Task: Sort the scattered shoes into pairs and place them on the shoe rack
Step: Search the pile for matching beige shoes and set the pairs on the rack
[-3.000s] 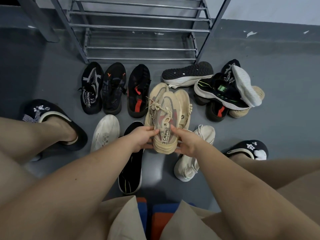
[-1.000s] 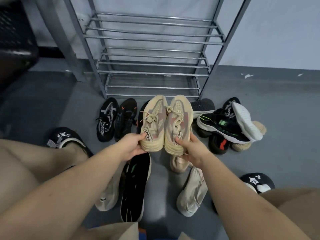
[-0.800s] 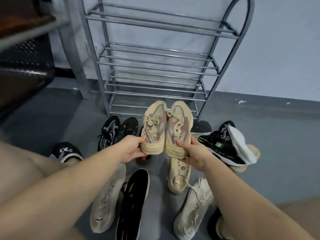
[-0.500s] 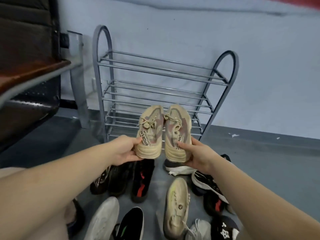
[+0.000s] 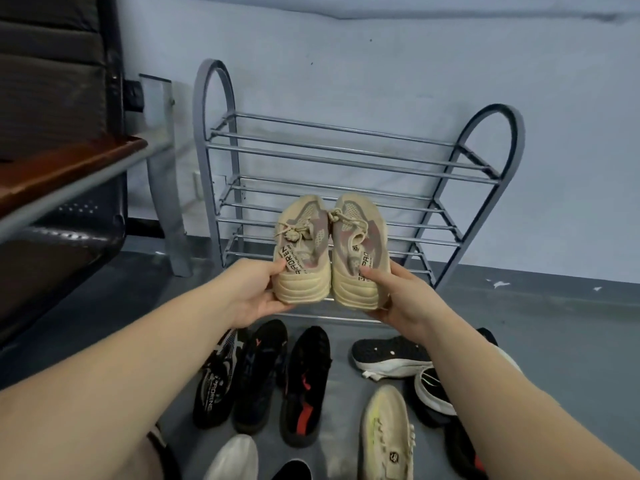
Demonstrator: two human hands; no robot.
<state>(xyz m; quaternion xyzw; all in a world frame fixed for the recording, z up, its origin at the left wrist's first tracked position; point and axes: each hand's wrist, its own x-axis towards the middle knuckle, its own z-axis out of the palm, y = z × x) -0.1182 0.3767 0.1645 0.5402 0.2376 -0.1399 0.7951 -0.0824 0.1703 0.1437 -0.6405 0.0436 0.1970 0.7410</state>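
The left hand [image 5: 254,292] and right hand [image 5: 403,299] are each gripping one beige shoe [image 5: 302,251] by the heel, holding the matched pair side by side before the empty rack [image 5: 346,161], likely needing a level reach onto a shelf next.

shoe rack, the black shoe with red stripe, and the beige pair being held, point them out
shoe rack [image 5: 346,161], head view, top shelf bar
black shoe with red stripe [image 5: 304,386], head view, upper
beige pair [image 5: 329,251], head view, inner edge of the right shoe
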